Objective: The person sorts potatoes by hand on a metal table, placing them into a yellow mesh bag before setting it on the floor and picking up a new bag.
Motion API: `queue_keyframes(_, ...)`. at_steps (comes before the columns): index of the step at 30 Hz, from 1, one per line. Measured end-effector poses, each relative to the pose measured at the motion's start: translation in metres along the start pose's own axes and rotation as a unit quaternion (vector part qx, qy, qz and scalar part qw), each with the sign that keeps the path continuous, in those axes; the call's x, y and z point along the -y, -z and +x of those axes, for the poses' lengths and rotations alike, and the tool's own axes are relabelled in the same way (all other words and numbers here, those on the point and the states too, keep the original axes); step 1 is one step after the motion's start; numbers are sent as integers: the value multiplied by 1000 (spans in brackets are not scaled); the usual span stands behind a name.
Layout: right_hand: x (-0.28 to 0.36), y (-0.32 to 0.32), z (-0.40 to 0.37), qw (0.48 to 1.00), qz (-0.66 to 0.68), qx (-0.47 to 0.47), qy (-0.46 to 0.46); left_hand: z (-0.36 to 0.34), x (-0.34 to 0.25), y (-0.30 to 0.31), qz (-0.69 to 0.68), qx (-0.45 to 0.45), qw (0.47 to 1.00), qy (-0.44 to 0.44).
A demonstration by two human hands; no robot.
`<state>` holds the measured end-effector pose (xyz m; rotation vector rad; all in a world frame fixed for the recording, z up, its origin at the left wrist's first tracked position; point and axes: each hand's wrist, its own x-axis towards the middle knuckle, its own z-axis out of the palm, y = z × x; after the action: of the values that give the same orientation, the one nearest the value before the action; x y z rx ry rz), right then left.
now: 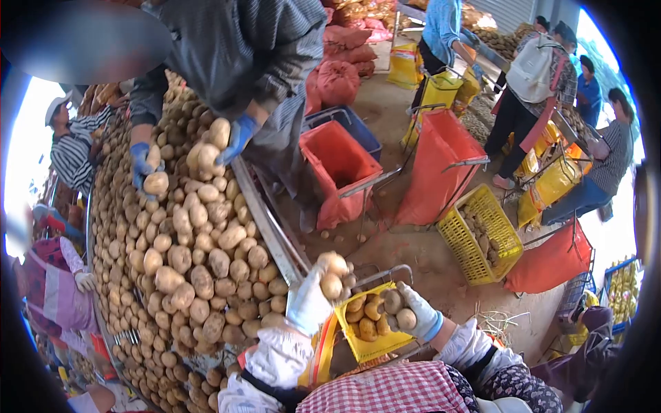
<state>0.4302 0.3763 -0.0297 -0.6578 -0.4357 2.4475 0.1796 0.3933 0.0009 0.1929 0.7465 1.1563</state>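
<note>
My left hand (309, 301), in a pale work glove, is closed around several potatoes (332, 277) above the near edge of the potato heap (200, 282). Also gloved, my right hand (421, 313) grips a few potatoes (405, 318) at the right rim of a yellow bag (372, 352). A metal frame (385, 272) props the bag's mouth, and more potatoes (365, 323) lie inside it. Part of each hand's load is hidden by the glove and by other potatoes.
A metal rail (265, 217) edges the heap. Opposite, a person in blue gloves (237, 138) handles potatoes. Red bags (441, 165) on frames and a yellow crate (475, 268) stand to the right. Other people work around yellow bags (551, 182) at the far right.
</note>
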Motion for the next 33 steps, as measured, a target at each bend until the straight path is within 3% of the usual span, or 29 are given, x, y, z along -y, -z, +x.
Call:
queue_keyframes(1,-6,17,-6,995,-51,-82,17,28,-12,-9,-57,31,998,20)
queue_keyframes(2,-2,18,-14,995,-51,-83,23,67,-26,-11,-125,67,989,44)
queue_keyframes(3,4,13,-24,994,-28,-109,16,91,-44,-39,-145,22,989,-23)
queue_keyframes(4,8,11,-32,991,-5,-134,10,126,-59,-40,-183,57,979,-63)
queue_keyframes(5,11,14,-38,993,45,-112,9,160,-71,-31,-162,51,983,-67)
queue_keyframes(6,9,25,-42,992,45,-113,18,157,-76,-63,-122,-103,984,-80)
queue_keyframes(8,4,49,-47,992,67,-99,51,170,-60,-46,4,-46,990,-137)
queue_keyframes(9,10,50,-49,988,116,-95,45,163,-46,-50,36,-55,988,-143)
queue_keyframes(10,10,66,-50,988,116,-95,50,153,-35,-45,38,-38,996,-69)
queue_keyframes(12,7,111,-45,975,-18,-208,76,102,-16,-35,79,136,986,53)
queue_keyframes(13,15,116,-39,966,23,-244,81,70,-4,-35,51,164,981,86)
queue_keyframes(14,26,113,-33,966,20,-243,83,41,8,-26,113,162,975,105)
queue_keyframes(15,41,105,-25,928,-242,-194,208,13,14,-17,178,186,961,102)
queue_keyframes(16,61,98,-17,806,-484,-126,315,-15,15,-10,213,188,952,116)
queue_keyframes(18,125,106,35,943,-186,-189,199,-59,13,6,178,152,966,112)
queue_keyframes(19,165,162,77,979,-137,11,154,-77,12,11,144,119,977,107)
queue_keyframes(20,197,170,134,964,243,-28,106,-92,14,17,141,118,978,102)
queue_keyframes(21,238,76,129,969,126,-140,159,-107,18,22,127,26,990,60)
queue_keyframes(22,277,85,165,971,79,-146,170,-121,21,26,111,-68,991,19)
queue_keyframes(23,285,29,169,893,-160,-375,192,-133,20,24,110,-70,991,13)
queue_keyframes(26,285,-1,188,921,-166,-323,139,-170,13,24,141,-37,987,-71)
queue_keyframes(28,258,14,195,907,-182,-316,212,-190,6,26,254,-29,963,-84)
queue_keyframes(29,242,24,192,900,-195,-314,233,-200,11,18,220,-121,966,-60)
queue_keyframes(31,210,56,194,876,-163,-384,244,-213,12,31,214,-120,966,-84)
queue_keyframes(32,192,91,189,901,-145,-282,295,-220,16,42,216,-112,965,-101)
queue_keyframes(33,177,66,174,885,-137,-352,273,-227,23,61,145,-106,981,-67)
